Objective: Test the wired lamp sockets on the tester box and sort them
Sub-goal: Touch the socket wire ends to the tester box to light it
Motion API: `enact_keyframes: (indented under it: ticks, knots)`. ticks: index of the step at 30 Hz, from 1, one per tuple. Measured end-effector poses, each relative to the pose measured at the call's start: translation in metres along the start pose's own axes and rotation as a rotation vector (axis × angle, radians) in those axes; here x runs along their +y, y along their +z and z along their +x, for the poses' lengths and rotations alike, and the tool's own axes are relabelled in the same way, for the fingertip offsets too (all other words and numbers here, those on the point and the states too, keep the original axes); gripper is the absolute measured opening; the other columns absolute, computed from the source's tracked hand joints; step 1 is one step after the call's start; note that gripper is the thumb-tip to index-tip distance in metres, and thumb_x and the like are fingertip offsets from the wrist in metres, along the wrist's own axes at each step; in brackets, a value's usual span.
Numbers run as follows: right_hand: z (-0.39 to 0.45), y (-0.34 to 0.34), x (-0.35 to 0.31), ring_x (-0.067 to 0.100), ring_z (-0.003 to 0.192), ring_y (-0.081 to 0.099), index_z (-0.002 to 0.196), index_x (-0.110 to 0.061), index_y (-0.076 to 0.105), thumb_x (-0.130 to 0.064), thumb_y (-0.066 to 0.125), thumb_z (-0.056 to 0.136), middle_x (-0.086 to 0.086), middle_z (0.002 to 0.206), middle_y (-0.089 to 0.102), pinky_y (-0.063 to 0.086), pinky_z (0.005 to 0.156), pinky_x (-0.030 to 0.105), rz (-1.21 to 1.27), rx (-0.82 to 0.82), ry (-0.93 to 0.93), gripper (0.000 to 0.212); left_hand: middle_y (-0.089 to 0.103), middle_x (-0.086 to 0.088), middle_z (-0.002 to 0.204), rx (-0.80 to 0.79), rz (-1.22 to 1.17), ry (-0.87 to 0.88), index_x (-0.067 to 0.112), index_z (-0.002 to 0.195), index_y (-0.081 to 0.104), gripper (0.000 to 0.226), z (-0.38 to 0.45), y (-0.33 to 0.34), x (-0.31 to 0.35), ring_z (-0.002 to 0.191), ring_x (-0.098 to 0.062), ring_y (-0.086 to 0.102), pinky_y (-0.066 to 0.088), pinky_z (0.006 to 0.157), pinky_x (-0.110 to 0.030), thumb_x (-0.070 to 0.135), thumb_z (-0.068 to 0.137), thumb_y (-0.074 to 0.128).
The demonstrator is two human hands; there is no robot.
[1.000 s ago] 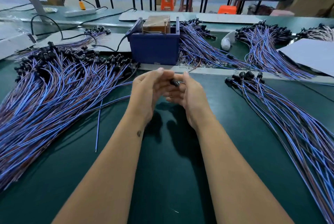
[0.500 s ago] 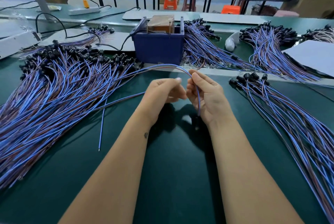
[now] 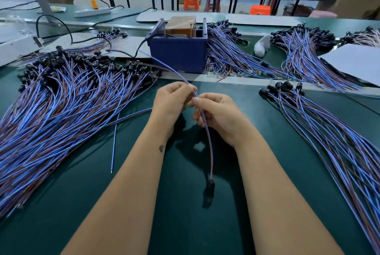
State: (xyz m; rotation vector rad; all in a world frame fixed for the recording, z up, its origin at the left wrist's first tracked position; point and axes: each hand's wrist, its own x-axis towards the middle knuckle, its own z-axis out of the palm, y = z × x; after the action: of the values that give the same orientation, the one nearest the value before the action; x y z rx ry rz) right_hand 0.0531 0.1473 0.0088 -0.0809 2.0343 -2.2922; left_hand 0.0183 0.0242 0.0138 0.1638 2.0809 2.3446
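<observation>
Wired socket [image 3: 210, 188] dangling low between the forearms, black body hanging just above the green table [image 3: 185, 224], blue-and-brown lead [image 3: 206, 131] rising to the hands. Left hand [image 3: 171, 103] pinching the lead at its upper bend; right hand [image 3: 218, 113] curled round the same lead just below, both in a closed grip on it. Free ends trailing off toward the blue tester box [image 3: 178, 53]. Likely very light and limp: thin, floppy wire, prone to swing and tangle, best taken near the stiff socket body or close to the stripped ends for aiming. Untested heap [image 3: 61, 100] at left, smaller sorted bundle [image 3: 320, 123] at right. Tester contacts hidden inside the box; wire tips blurred; fingertip contact partly masked by the knuckles.
</observation>
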Motion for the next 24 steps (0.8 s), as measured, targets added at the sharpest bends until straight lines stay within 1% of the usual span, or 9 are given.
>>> enact_keyframes:
  ticks: [3,6,9,13,16,18,20,22,24]
  knots:
    - [0.003,0.005,0.000,0.011,0.048,0.051,0.079,-0.008,0.067,-0.013,0.057,0.096,0.006,0.061,0.060,0.042,0.047,0.016,-0.002,0.152,0.008,0.020,0.060,0.000,0.053,-0.084,0.072,0.013,0.008,0.074,0.065,0.019,-0.004,0.003,-0.003,0.046,-0.010,0.051,0.043,0.051,-0.017,0.007,0.091,0.056]
    - [0.003,0.008,0.001,0.010,0.050,0.050,0.076,-0.011,0.068,-0.014,0.057,0.096,0.004,0.063,0.059,0.042,0.049,0.017,-0.066,0.205,-0.022,0.024,0.066,0.007,0.061,-0.065,0.140,0.019,0.018,0.074,0.070,0.021,-0.002,0.000,-0.004,0.058,-0.003,0.059,0.042,0.063,-0.021,0.014,0.091,0.057]
    - [0.001,0.011,0.003,0.006,0.050,0.050,0.075,-0.014,0.069,-0.014,0.057,0.096,-0.003,0.059,0.058,0.043,0.050,0.015,-0.119,0.273,-0.065,0.024,0.068,0.010,0.067,-0.043,0.167,0.052,0.020,0.078,0.073,0.021,-0.002,-0.001,-0.010,0.065,-0.001,0.061,0.044,0.065,-0.017,0.017,0.093,0.059]
    - [0.002,0.012,0.004,0.000,0.051,0.052,0.075,-0.019,0.070,-0.012,0.059,0.096,-0.011,0.054,0.059,0.044,0.051,0.013,-0.094,0.391,-0.107,0.024,0.068,0.009,0.069,0.031,0.245,0.089,0.013,0.081,0.069,0.021,-0.001,0.000,-0.014,0.067,-0.005,0.061,0.050,0.068,-0.025,0.017,0.096,0.055]
    - [0.003,0.008,0.004,0.002,0.053,0.053,0.082,-0.019,0.071,-0.014,0.057,0.097,-0.009,0.058,0.058,0.045,0.054,0.014,-0.061,0.458,-0.128,0.022,0.072,0.005,0.068,0.067,0.169,0.035,0.016,0.088,0.058,0.020,0.000,0.000,-0.012,0.067,-0.012,0.069,0.057,0.067,-0.028,0.016,0.102,0.044]
    - [0.004,0.006,0.005,0.001,0.050,0.050,0.086,-0.020,0.072,-0.017,0.056,0.098,-0.008,0.056,0.056,0.043,0.051,0.013,-0.044,0.471,-0.141,0.019,0.066,0.004,0.059,0.064,0.166,0.037,0.018,0.091,0.053,0.020,0.000,-0.001,-0.011,0.055,-0.014,0.065,0.055,0.057,-0.027,0.017,0.104,0.039]
    - [0.006,0.006,0.007,0.000,0.046,0.046,0.090,-0.022,0.072,-0.019,0.057,0.098,-0.008,0.051,0.053,0.038,0.048,0.012,-0.047,0.466,-0.151,0.017,0.054,0.007,0.052,0.079,0.253,0.084,0.022,0.090,0.054,0.021,0.001,-0.003,-0.012,0.047,-0.009,0.051,0.047,0.050,-0.023,0.019,0.104,0.039]
    - [0.007,0.007,0.007,0.000,0.046,0.043,0.093,-0.023,0.072,-0.020,0.057,0.098,-0.008,0.051,0.052,0.034,0.049,0.011,-0.062,0.464,-0.153,0.016,0.047,0.010,0.055,0.109,0.354,0.137,0.026,0.089,0.058,0.022,0.004,-0.004,-0.013,0.046,-0.005,0.040,0.038,0.050,-0.021,0.021,0.103,0.041]
    - [0.008,0.008,0.007,-0.001,0.047,0.044,0.093,-0.024,0.073,-0.021,0.058,0.097,-0.010,0.052,0.053,0.035,0.051,0.011,-0.061,0.470,-0.158,0.015,0.045,0.012,0.058,0.141,0.391,0.153,0.026,0.091,0.061,0.022,0.007,-0.006,-0.014,0.046,-0.003,0.037,0.033,0.050,-0.024,0.021,0.102,0.043]
